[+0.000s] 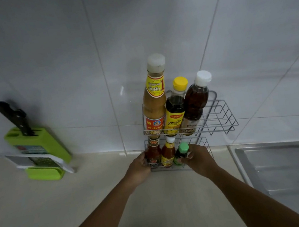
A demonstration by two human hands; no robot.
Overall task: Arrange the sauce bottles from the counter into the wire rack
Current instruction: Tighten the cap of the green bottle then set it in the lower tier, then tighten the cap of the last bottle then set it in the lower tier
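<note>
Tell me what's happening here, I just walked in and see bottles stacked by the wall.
A person is loading sauce bottles into a two-tier wire rack against the tiled wall. The top tier holds three tall bottles. The lower tier holds three smaller ones: the left hand is on the red sauce bottle at the rack's left end, and the right hand is at the green-capped bottle. No bottles show on the counter. A green knife block stands to the left.
</note>
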